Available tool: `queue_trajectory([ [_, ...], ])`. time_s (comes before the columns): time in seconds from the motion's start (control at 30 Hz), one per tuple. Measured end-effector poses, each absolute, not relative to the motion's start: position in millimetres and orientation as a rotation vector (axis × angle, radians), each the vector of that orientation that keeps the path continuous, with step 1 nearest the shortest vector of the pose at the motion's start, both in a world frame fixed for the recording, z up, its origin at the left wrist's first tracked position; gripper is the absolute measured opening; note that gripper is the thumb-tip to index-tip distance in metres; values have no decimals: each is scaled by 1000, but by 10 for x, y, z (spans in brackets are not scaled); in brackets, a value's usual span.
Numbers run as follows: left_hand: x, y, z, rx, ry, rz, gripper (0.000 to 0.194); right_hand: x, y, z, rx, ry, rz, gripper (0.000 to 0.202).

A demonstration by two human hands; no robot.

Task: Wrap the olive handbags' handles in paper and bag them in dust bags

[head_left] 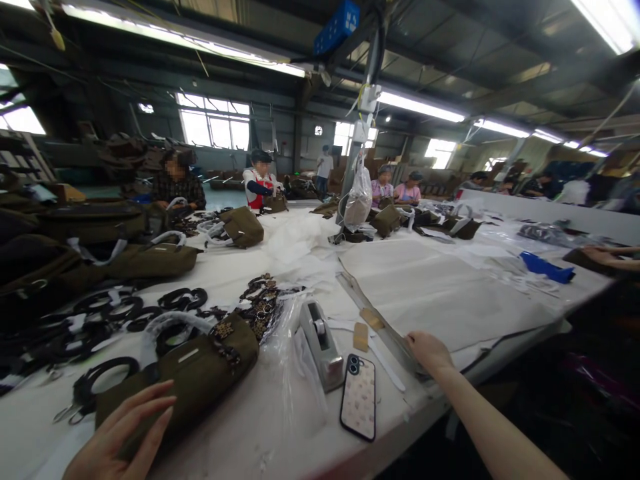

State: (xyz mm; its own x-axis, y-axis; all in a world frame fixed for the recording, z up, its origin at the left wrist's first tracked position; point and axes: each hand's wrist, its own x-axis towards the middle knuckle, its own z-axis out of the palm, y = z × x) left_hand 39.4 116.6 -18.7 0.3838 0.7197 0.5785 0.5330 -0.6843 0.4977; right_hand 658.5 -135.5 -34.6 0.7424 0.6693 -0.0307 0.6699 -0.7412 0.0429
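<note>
At the near side of the long white table (235, 433), your left hand (123, 433) is open, fingers spread over the near end of an olive bag (200, 373); whether they touch the cloth, you cannot tell from here. The bag lies on its side in front of you, its wrapped handle (177, 317) arched towards the coiled black straps (123, 308), perhaps so the body lies flat. Your right hand (430, 353) has its fingers bent at the edge of a broad pale sheet (425, 280), perhaps to steady it; how firmly they grip is unclear.

Between your hands, the tape dispenser (323, 347) stands beside the phone (358, 400), probably placed there for easy reach from either side. A tan patch (361, 337) lies just beyond the phone. The straps sit in loose coils, likely to limit tangling, with patterned trimmings (263, 303) near the bag's far end.

Clear film and white scraps cover parts of the surface. Farther along, more olive bags lie near seated people, and a filled plastic bag (359, 200) hangs by a post. Around you is a large workshop, with bright windows, tube lights under a dark roof and a blue box (337, 27) overhead.
</note>
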Motion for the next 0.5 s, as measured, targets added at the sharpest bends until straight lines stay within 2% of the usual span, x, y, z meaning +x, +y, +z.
queue_trajectory([
  [0.27,399,1007,-203,2403,1090,1027,27,6682,-1432,-129,2972,1001,16,32],
  [0.5,413,1001,-144,2359,1099,1047,32,6503,-1356,238,3040,1245,162,32],
])
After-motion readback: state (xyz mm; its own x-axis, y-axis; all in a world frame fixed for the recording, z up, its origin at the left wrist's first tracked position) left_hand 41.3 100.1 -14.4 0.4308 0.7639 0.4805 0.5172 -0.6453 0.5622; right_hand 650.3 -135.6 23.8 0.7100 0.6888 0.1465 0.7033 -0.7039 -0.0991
